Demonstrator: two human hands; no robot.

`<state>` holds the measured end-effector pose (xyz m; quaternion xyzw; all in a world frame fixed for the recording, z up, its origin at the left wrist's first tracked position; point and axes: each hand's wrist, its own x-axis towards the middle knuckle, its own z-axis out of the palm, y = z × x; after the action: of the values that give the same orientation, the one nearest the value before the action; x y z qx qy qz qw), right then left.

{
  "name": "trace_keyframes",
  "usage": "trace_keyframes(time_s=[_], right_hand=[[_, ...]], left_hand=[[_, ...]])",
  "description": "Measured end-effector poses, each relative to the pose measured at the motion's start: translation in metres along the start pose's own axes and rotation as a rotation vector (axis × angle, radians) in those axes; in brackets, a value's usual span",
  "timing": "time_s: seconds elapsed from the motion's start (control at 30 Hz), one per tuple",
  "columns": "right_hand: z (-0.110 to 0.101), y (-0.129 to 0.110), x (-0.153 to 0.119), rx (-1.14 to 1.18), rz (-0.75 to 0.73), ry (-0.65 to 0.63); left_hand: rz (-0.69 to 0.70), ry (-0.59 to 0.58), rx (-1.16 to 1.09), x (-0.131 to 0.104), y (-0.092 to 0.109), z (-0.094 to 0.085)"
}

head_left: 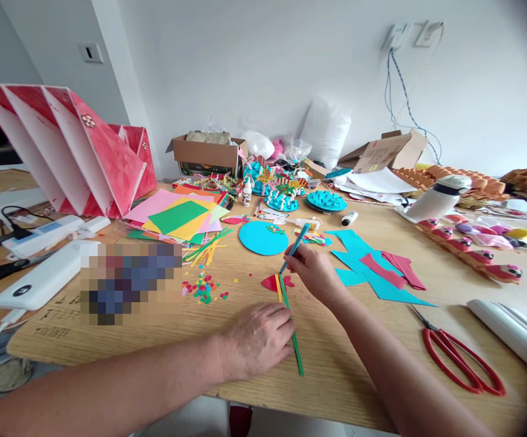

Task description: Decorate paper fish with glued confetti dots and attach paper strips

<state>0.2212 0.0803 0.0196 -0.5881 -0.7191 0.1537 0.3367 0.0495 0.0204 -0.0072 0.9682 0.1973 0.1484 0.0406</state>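
My right hand [316, 276] grips a blue pen [296, 246], its tip down at a small red paper fish [270, 282]. Across the fish lie a yellow paper strip [278, 287] and a long green paper strip [297, 352]. With bent fingers, my left hand [261, 337] holds the green strip against the table, covering part of it. A blue paper circle [262, 237] lies beyond the fish. To the left is a scatter of coloured paper dots [205, 287].
Red-handled scissors [461, 361] lie at the right, near blue paper offcuts [373, 273] and red paper scraps [402, 270]. Coloured paper sheets [179, 218] are stacked at the left, before a red-and-white rack [76, 152]. A white bottle [441, 197] stands at the back right.
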Motion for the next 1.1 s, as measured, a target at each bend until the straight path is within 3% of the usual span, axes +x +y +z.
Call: trace_keyframes(time_s=[1.1], right_hand=[[-0.009,-0.019,-0.038,0.015,0.012,-0.049]], left_hand=[[0.024,0.018,0.007,0.001,-0.001,0.001]])
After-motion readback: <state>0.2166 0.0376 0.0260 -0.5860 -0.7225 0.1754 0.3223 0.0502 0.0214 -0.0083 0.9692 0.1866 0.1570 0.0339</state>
